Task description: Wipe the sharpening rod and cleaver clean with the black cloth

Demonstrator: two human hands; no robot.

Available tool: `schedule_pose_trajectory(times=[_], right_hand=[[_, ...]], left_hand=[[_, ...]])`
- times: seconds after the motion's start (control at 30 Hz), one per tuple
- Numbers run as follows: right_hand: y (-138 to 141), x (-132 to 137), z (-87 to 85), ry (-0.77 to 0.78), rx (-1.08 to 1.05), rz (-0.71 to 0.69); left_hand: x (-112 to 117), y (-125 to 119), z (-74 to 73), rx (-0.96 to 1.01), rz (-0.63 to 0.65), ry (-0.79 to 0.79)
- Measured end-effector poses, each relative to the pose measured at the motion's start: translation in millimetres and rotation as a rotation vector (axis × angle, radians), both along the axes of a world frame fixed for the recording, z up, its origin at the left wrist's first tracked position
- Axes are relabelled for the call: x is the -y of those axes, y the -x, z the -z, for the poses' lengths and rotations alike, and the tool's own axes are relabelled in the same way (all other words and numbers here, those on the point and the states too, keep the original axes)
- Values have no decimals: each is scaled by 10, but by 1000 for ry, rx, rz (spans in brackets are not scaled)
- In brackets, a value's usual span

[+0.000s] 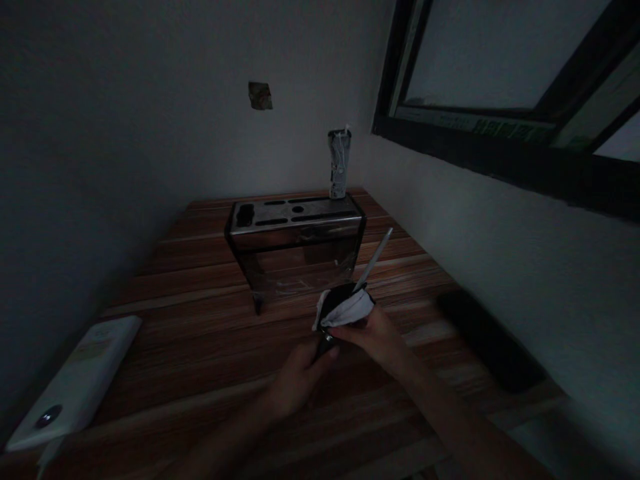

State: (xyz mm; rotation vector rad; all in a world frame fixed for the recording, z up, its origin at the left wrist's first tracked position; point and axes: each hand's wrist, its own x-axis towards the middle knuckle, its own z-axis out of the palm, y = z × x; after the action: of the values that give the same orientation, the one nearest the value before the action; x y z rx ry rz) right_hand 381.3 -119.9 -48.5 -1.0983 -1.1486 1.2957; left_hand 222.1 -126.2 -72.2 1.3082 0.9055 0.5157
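My left hand [300,373] is closed around the black handle of a knife [374,259], whose narrow pale blade points up and to the right. The blade may be seen edge-on; its full shape cannot be made out. My right hand [373,333] is closed on a white and dark cloth [350,308] folded around the blade near the handle. The blade's tip sticks out beyond the cloth. Just behind my hands stands a knife block [300,223] with a metal top, several slots and a see-through front.
A grey upright object [339,163] rises at the block's right rear. A white box-shaped device [80,380] with a cable lies at left on the wood-grain table [200,320]. A dark flat object [490,340] lies at right, near the wall and window frame [500,167].
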Motion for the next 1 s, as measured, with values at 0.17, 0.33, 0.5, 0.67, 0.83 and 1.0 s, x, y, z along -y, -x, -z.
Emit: schedule_pose_trajectory(times=[0.17, 0.33, 0.5, 0.67, 0.83, 1.0], right_hand=[[11, -13, 8, -4, -36, 9], [1, -31, -11, -19, -70, 48], [-67, -64, -83, -74, -64, 143], [-175, -113, -120, -96, -106, 302], [-317, -171, -126, -159, -183, 468], [-478, -280, -262, -182, -263, 567]], left_hand=[[-6, -2, -36, -26, -1, -27], [-17, 11, -59, -47, 15, -7], [-29, 14, -74, -67, 52, 11], [-35, 20, -74, -110, 93, -15], [-40, 36, -70, -133, 94, -91], [-27, 42, -48, -119, 134, -32]])
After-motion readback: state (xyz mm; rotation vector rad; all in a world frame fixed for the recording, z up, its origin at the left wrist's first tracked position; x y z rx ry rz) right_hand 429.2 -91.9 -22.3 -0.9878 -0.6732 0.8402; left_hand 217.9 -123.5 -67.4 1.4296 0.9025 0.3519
